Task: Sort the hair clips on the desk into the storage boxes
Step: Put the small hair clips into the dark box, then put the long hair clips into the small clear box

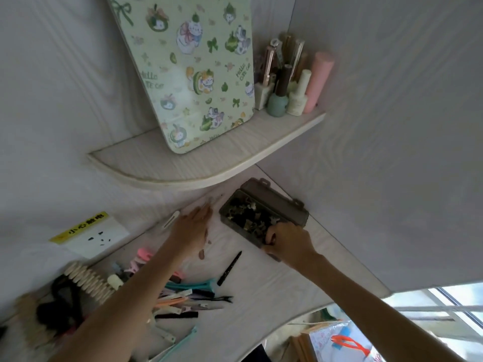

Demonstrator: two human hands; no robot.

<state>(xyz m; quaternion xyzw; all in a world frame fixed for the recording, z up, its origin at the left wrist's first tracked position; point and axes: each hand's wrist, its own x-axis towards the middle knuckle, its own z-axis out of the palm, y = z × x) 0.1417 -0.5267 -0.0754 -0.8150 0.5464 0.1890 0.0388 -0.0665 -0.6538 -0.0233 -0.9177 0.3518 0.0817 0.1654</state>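
Note:
A grey see-through storage box point(283, 205) with its lid open lies at the back right of the desk, full of several small dark clips point(252, 214). My right hand point(288, 241) grips the box's near corner. My left hand point(192, 227) reaches flat toward the desk's back edge, fingers straight, beside a white clip point(171, 219). A pile of long coloured clips point(183, 293) lies under my left forearm. A black clip point(230, 267) lies alone between my arms. Small brown clips point(201, 254) sit beside my left wrist.
A curved wall shelf point(203, 165) above the desk holds a green cat-print board point(193, 74) and nail polish bottles point(292, 84). A wall socket with a yellow label point(90, 236) is at left. A cream claw clip point(88, 280) and black hair ties point(62, 301) lie at front left.

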